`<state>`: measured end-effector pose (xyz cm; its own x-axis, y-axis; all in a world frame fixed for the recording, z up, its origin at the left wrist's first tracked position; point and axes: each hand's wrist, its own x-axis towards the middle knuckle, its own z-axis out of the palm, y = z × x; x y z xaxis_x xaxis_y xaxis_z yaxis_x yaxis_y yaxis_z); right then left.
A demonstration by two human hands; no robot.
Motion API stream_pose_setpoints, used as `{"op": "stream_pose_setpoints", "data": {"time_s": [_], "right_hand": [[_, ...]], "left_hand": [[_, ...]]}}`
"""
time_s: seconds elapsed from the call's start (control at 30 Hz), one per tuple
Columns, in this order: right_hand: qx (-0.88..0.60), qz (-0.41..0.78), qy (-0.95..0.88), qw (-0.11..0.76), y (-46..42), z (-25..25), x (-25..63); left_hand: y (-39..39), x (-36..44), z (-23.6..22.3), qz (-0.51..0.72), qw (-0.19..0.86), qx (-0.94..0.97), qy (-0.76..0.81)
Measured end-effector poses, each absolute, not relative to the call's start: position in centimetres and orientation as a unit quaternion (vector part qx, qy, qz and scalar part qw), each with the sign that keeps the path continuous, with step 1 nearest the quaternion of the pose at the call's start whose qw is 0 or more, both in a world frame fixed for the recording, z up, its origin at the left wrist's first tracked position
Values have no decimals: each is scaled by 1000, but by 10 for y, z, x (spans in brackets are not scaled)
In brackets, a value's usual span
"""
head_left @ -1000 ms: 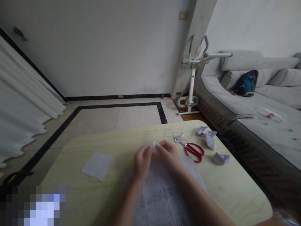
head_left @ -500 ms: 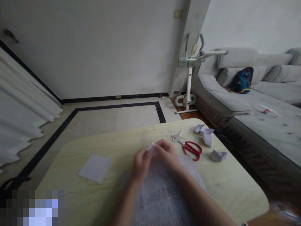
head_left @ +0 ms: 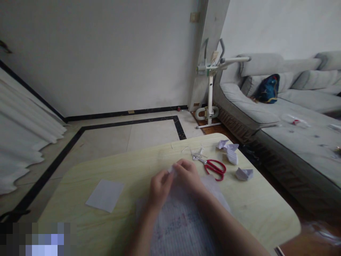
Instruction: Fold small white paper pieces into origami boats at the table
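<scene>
My left hand (head_left: 160,186) and my right hand (head_left: 187,175) meet above the table, both closed on a small piece of folded white paper (head_left: 171,169). Fingers cover most of it, so its shape is hard to make out. Under my forearms lies a large lined sheet (head_left: 183,224) with blurred writing. Right of my right hand are red-handled scissors (head_left: 216,169), their blades toward white paper scraps (head_left: 198,153). Several folded paper pieces (head_left: 231,156) sit near the right edge, one of them (head_left: 244,174) apart from the others. A square of white paper (head_left: 105,195) lies flat to the left.
The pale wooden table (head_left: 255,213) has rounded corners. Beyond its right side stands a grey sofa (head_left: 247,106) with a blue bag (head_left: 268,89). White exercise equipment (head_left: 210,92) stands by the wall; a white curtain (head_left: 23,142) hangs at left.
The camera view has turned slightly right, so the scene shifts left. Both hands stay together on the folded paper, whose visible tip now shows less between the fingers.
</scene>
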<state>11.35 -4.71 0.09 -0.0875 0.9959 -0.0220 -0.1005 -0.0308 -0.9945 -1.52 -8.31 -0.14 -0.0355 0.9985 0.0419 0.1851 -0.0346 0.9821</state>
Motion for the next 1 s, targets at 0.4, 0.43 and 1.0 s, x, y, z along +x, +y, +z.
{"op": "stream_pose_setpoints", "data": {"time_s": [0.4,0.43,1.0], "right_hand": [[-462,538,-507,490,-50,4,109],[-461,544,-506,486,-50,4,109],[-449,574,-526,438,-53,15,111]], "left_hand": [[-85,-17,2,481,462,510,544],[-84,-17,2,487,457,502,549],[-82,-18,6,512,412,489,573]]}}
